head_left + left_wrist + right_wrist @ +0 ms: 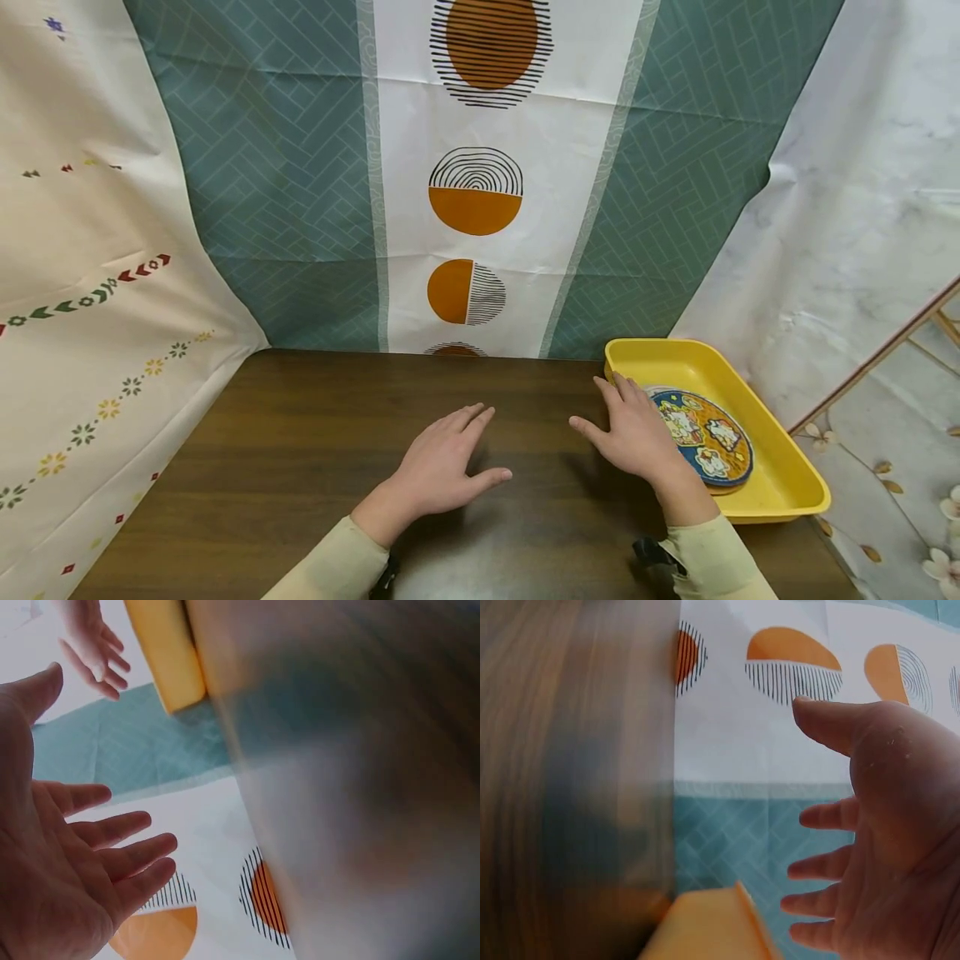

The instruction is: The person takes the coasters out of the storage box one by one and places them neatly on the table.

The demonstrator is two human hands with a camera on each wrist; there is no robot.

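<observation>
In the head view my left hand [438, 467] hovers over the middle of the table, fingers extended and thumb spread, holding nothing. My right hand [633, 429] is raised by the left side of a yellow tray [780, 492], its fingers also extended and its palm bare. Inside the tray lies a round, flat piece [712, 442] with a blue rim, an orange-brown area and white cartoon figures; my right hand covers part of its left edge. Both wrist views show straight, separated fingers with nothing between them.
The dark wooden table [315, 433] ends at a hanging teal and white cloth [300, 208] with orange circles. A cream patterned cloth [90, 292] hangs along the left, and a pale floral cloth [862, 250] along the right, close to the tray.
</observation>
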